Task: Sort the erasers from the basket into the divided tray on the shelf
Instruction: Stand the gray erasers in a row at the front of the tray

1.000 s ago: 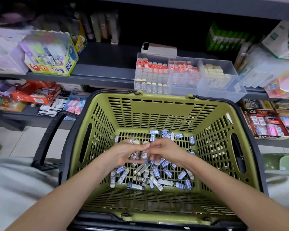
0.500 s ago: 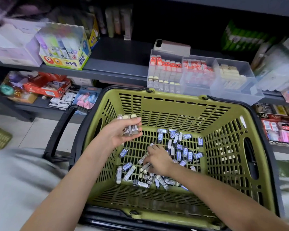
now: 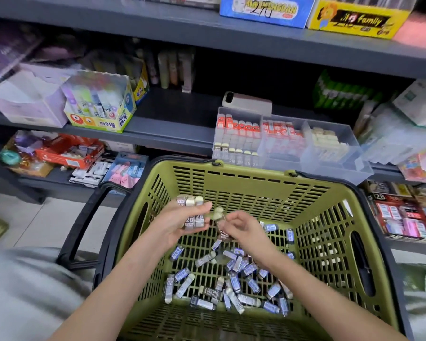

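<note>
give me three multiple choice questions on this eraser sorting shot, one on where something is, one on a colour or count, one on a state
1. Where is the phone?
A. in the basket
B. on the shelf behind the divided tray
C. on the floor

2. What colour is the basket?
A. olive green
B. red
C. white

3. What is the left hand doing?
A. resting empty on the rim
B. holding a row of 2B erasers
C. reaching into the tray

Answers:
1. B, it lies just behind the divided tray.
2. A, its slotted walls are olive green with a black rim.
3. B, the held erasers stand side by side in its fingers above the basket.
</note>
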